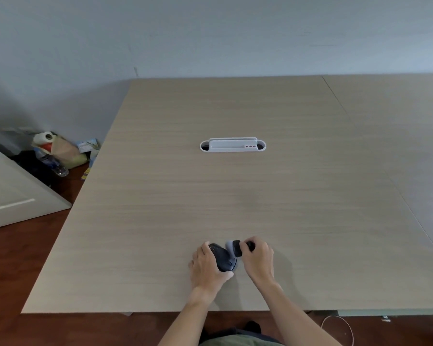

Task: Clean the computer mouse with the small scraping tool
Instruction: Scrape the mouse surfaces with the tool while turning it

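Near the table (235, 196) edge, left hand (208, 264) grips the mouse (223, 257), right hand (259, 258) grips the scraping tool (236, 247).

A wide table with a pale wood-grain top (235, 196) stands against a plain grey-blue wall (210, 33). In its middle sits a white oval plastic cable port (233, 145). The floor of dark red-brown wood (23, 258) shows at left, with a white cabinet panel (13, 191) and a heap of bags and bottles (58, 151).

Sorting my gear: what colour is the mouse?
Dark, nearly black, mouse, seen in the head view.
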Motion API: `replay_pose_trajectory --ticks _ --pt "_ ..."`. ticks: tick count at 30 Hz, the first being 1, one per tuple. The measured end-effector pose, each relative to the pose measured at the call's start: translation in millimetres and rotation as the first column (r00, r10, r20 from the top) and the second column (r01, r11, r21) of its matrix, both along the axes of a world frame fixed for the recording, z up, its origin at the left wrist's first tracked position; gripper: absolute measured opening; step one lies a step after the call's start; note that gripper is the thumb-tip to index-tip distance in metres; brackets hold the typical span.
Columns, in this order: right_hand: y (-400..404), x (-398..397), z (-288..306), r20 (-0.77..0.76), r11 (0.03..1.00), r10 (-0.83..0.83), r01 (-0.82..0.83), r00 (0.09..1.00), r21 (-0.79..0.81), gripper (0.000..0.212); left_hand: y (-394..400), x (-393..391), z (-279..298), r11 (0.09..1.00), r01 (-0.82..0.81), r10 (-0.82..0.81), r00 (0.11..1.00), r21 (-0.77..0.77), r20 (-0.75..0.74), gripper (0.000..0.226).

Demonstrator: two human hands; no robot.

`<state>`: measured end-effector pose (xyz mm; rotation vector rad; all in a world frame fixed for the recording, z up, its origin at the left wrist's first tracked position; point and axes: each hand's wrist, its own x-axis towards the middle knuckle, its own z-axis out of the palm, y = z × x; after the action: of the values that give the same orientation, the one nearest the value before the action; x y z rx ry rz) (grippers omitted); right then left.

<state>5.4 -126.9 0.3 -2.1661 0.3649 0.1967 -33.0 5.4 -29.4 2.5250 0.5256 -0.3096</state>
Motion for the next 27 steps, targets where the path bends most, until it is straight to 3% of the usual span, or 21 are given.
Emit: replay_pose_trajectory --ticks 2,4,8,13,17,22,27 --pt "1.3 0.6 1.5 -0.028 0.992 0.105 -0.103 0.994 0.078 0.013 3.3 2.5 0.2 0.999 0.032 -0.032 0.999 -0.001 -0.002 0.089" --pt "3.0 -0.3 0.6 -0.08 0.986 0.163 -0.159 0.983 0.052 0.011 6.4 5.6 1.7 0.998 0.061 -0.061 0.998 -0.001 -0.013 0.088" --pt "3.6 2.6 0.2 -0.03 0.997 -0.023 0.021 0.999 -0.068 0.016 11.1 8.8 5.1 0.996 0.089 -0.089 0.996 0.017 -0.022 0.085" --pt "4.6 6.8 7.2 -0.109 0.976 0.214 -0.207 0.971 0.072 0.013 14.1 9.8 5.8 0.994 0.105 -0.104 0.994 0.015 -0.04 0.095" --pt "2.2 8.1 4.1 -0.06 0.997 -0.007 0.003 0.998 -0.078 0.017 15.7 10.5 7.0 0.991 0.13 -0.129 0.991 0.026 -0.04 0.094" --pt "9.6 8.1 10.0 -0.107 0.969 0.241 -0.232 0.965 0.087 0.018 19.4 11.1 7.3 0.988 0.156 -0.155 0.987 0.011 -0.051 0.096" --pt "13.8 10.2 3.8 -0.048 0.997 0.053 -0.056 0.997 -0.05 0.019 21.8 12.7 11.9 0.982 0.19 -0.188 0.981 0.024 -0.053 0.093"
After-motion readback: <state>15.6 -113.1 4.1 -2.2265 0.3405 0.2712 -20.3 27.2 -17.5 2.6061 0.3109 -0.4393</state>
